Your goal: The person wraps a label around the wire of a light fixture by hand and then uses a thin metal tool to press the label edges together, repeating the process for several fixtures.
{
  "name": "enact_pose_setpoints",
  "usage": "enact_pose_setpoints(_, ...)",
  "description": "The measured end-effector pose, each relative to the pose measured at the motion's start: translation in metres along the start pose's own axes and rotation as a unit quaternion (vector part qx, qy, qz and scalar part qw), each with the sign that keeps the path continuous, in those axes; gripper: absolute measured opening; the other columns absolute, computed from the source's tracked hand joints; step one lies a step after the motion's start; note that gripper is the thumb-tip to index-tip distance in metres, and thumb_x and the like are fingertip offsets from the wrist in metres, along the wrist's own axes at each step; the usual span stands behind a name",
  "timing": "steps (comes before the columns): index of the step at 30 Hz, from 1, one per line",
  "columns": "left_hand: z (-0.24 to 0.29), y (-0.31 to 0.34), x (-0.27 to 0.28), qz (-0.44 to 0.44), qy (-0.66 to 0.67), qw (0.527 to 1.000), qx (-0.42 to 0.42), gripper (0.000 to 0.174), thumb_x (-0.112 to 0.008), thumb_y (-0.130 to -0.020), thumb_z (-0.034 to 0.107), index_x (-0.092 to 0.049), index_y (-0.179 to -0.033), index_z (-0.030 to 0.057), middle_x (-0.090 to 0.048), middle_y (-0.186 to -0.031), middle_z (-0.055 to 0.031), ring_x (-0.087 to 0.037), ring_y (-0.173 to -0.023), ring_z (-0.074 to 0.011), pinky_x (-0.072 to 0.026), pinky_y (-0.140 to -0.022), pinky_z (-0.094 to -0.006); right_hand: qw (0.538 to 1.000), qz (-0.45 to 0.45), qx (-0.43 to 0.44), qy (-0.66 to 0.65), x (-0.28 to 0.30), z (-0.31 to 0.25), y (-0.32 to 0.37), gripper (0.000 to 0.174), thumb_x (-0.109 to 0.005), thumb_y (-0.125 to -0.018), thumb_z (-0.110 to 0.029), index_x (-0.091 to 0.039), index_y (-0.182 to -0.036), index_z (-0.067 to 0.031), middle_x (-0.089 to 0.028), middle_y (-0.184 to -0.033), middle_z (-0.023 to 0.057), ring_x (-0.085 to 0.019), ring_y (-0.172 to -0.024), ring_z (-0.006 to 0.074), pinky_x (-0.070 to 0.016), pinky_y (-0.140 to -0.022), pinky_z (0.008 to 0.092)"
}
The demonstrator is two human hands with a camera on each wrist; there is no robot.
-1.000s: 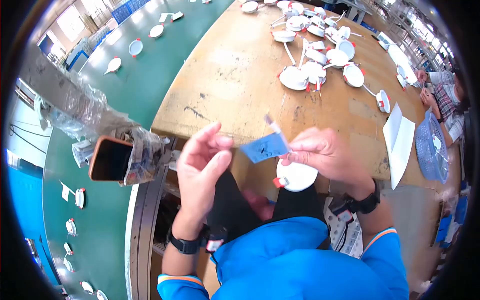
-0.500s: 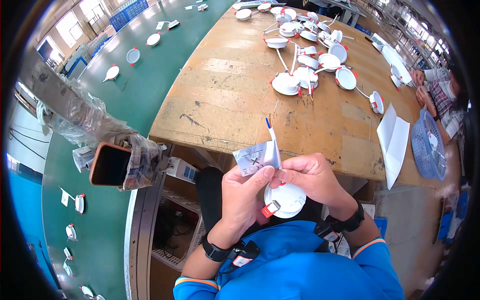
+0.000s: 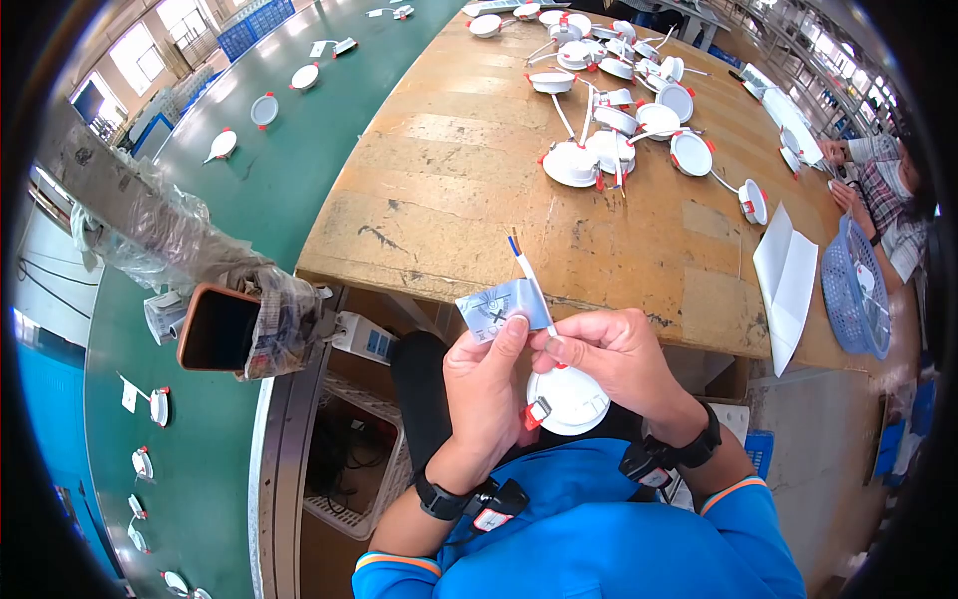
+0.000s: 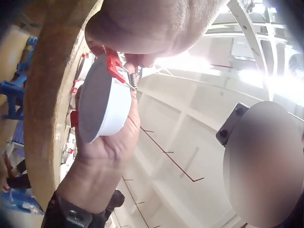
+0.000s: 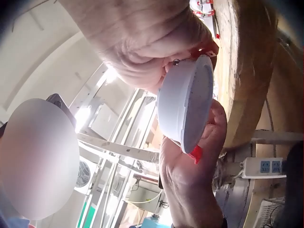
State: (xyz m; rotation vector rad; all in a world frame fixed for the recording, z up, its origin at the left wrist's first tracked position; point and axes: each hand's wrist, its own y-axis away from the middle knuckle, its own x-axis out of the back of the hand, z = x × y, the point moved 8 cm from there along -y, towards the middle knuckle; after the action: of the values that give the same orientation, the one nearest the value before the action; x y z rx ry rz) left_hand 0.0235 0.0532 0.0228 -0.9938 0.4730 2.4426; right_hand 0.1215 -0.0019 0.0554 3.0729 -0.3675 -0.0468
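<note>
In the head view my left hand (image 3: 482, 384) pinches a silvery printed label (image 3: 491, 310), thumb on its face. The label lies against the white cable (image 3: 531, 284) of a round downlight, whose blue and brown wire ends point up. My right hand (image 3: 624, 361) pinches that cable just below the label. Under both hands hangs the white downlight (image 3: 571, 403), a red-tipped spring clip (image 3: 537, 412) at its left side. Both wrist views show its shallow white body (image 4: 104, 104) from the side, between the hands, with a coiled spring (image 4: 133, 80) visible in the left one.
Many similar downlights (image 3: 570, 164) lie piled on the wooden table (image 3: 439, 190). White paper (image 3: 785, 290) and a blue-grey basket (image 3: 855, 290) are at the right, near another person. A phone (image 3: 220, 329) on a wrapped stand and a green conveyor (image 3: 249, 190) are at left.
My left hand, at first open and apart from the label, has come in and now pinches it beside my right hand. Label and cable have turned and tilt slightly left.
</note>
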Motion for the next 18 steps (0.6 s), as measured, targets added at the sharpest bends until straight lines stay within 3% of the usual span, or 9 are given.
enact_pose_setpoints(9,-0.006,-0.001,0.001,-0.006,0.042,0.999,-0.007,0.019,-0.054,-0.088,0.015,-0.058,-0.098,-0.0004,-0.063,-0.093,-0.0105,-0.06,-0.082,-0.0162,-0.0483,-0.075,-0.0297,1.0,0.03,0.009,-0.003,0.001,0.002,0.0,0.02,-0.059,-0.084,-0.015,-0.065,-0.094,0.0017,-0.066,-0.073,0.0041,-0.057,-0.065,0.0038,-0.046,-0.057,0.0185)
enact_pose_setpoints(18,-0.014,-0.003,-0.004,-0.043,0.07,0.995,0.054,0.024,-0.057,-0.086,0.021,-0.057,-0.098,0.0001,-0.062,-0.092,-0.0092,-0.06,-0.083,-0.0164,-0.0481,-0.077,-0.0299,0.999,0.03,-0.006,-0.011,0.002,0.002,0.002,0.019,-0.059,-0.085,-0.014,-0.065,-0.094,0.0023,-0.066,-0.074,0.0055,-0.059,-0.067,0.005,-0.0467,-0.059,0.019)
